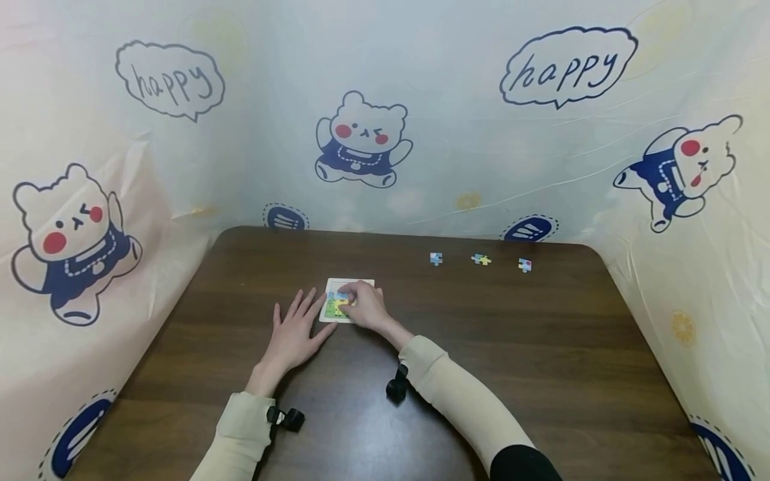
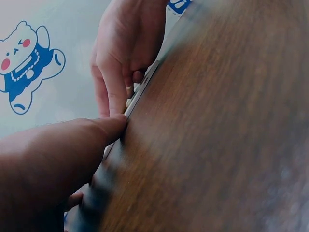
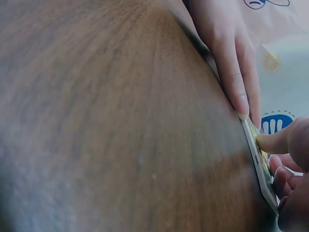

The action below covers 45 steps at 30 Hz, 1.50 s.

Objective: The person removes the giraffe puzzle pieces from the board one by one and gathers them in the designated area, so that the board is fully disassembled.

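A small jigsaw puzzle (image 1: 331, 308) in a white frame lies flat on the table, its visible part green, yellow and blue. My right hand (image 1: 365, 306) is over its right half, thumb and forefinger curled together around a small puzzle piece at the picture; the piece is mostly hidden by the fingers. On the left, my left hand (image 1: 295, 339) lies spread with straight fingers, fingertips right at the frame's left edge and thumb at its near edge. Seen edge-on in the right wrist view, the puzzle frame (image 3: 256, 159) has the right thumb (image 3: 273, 143) pressed to its face.
Three loose puzzle pieces lie apart toward the table's back right: a blue one (image 1: 436, 258), a yellow and blue one (image 1: 481, 259) and a blue and red one (image 1: 525, 265). A printed curtain (image 1: 451, 167) hangs around the brown table (image 1: 541, 347).
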Each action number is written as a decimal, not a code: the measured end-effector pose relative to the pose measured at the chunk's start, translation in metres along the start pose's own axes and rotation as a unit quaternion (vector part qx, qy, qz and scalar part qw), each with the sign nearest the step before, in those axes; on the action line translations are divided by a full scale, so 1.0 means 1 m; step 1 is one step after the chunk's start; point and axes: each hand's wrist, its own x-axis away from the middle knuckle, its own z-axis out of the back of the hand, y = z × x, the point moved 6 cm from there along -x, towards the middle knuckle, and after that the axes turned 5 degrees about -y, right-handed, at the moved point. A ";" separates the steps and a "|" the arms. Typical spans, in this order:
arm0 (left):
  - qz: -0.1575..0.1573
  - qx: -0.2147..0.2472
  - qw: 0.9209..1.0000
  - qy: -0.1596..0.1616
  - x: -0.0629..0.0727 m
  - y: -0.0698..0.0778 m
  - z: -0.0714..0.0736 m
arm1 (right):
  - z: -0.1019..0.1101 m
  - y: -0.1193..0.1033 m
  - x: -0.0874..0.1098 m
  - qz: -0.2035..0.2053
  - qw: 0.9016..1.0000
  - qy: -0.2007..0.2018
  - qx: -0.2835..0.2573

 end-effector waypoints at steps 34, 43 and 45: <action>0.009 0.010 1.000 -0.015 -0.001 -0.005 -0.004 | -0.002 0.000 0.003 -0.005 0.999 0.006 -0.038; 0.007 0.013 1.000 -0.018 -0.002 -0.003 -0.005 | -0.002 0.003 0.007 0.007 0.996 0.040 -0.077; 0.005 0.011 1.000 -0.013 -0.002 -0.002 -0.004 | -0.002 0.004 0.007 0.012 0.996 0.050 -0.079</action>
